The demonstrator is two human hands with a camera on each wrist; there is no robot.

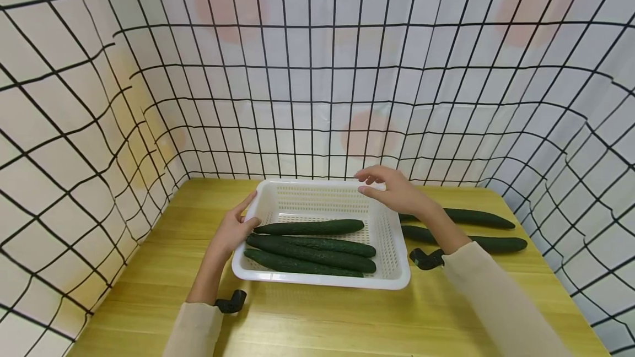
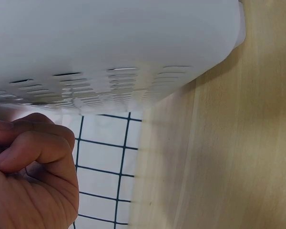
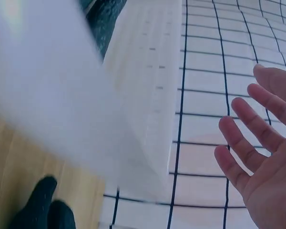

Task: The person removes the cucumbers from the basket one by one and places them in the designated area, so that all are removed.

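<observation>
A white plastic basket (image 1: 324, 285) with slotted walls stands in the middle of the wooden table. Several dark green cucumbers (image 1: 310, 227) lie lengthwise inside it. At the basket's left rim my left hand (image 1: 233, 230) grips the edge, thumb over the inner side and fingers outside; its curled fingers (image 2: 33, 143) also show in the left wrist view. My right hand (image 1: 389, 189) hovers over the far right corner of the basket, holding nothing. Spread fingers (image 3: 243, 143) of that hand appear in the right wrist view, apart from the basket wall (image 3: 148, 95).
Right of the basket, two more cucumbers (image 1: 488, 244) lie on the table (image 1: 317, 318), partly hidden behind my right forearm. A black wire grid (image 1: 310, 101) with white sheeting behind it encloses the back and sides. Black devices (image 1: 232, 302) are worn at both wrists.
</observation>
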